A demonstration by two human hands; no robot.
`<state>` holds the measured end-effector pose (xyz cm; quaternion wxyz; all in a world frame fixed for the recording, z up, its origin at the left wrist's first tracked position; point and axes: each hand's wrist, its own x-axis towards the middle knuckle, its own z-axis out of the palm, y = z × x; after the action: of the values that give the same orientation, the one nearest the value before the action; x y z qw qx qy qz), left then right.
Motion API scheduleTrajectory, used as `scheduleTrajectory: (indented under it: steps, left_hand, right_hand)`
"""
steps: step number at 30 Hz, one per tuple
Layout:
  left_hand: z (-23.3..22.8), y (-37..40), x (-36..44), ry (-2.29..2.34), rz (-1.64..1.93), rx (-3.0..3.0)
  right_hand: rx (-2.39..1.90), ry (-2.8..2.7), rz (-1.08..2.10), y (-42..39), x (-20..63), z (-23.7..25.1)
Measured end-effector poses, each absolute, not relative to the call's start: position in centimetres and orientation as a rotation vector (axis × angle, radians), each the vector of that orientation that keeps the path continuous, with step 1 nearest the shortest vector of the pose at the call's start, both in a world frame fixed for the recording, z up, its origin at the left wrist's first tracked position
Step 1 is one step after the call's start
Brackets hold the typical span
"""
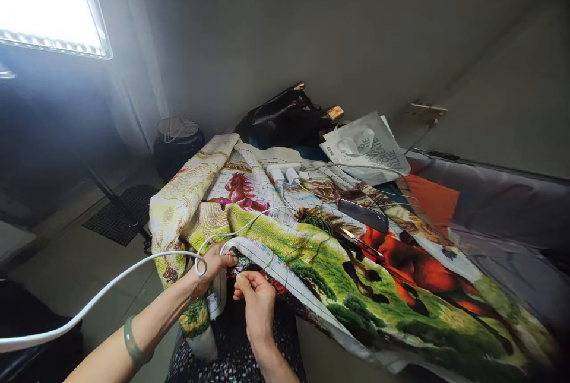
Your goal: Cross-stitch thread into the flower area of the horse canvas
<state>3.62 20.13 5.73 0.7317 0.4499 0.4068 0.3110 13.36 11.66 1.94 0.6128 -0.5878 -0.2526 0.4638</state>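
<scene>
A large cross-stitch cloth point(276, 234) with horses and green grass spreads in front of me and over my lap. My left hand point(217, 263) grips its folded lower edge, with the thumb on top of a dark green stitched patch. Just right of it, my right hand point(256, 294) is closed in a pinch close to the cloth's edge. What sits between those fingertips is too small to make out. A white cable point(133, 270) loops past my left wrist. On the cloth lie a bundle of green thread point(318, 221) and a dark phone point(363, 215).
A power strip with white plugs point(285, 173) rests on the cloth. Behind it are a black bag point(285, 116) and a grey-white paper bag point(367, 148). A bright lamp point(48, 3) hangs upper left, its stand point(111, 196) below. A wall socket point(425, 111) is at right.
</scene>
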Motion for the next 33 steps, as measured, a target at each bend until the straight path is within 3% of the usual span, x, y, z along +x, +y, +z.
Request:
scheduleTrajectory:
  steps: [21, 33]
  left_hand:
    - [5.3, 20.2, 3.8, 0.892, 0.703, 1.000]
    - [6.8, 19.8, 4.2, 0.924, 0.697, 1.182]
  right_hand:
    - [-1.321, -0.479, 1.101, 12.2, 13.4, 2.4]
    - [-1.605, -1.183, 0.759, 12.1, 15.1, 5.4]
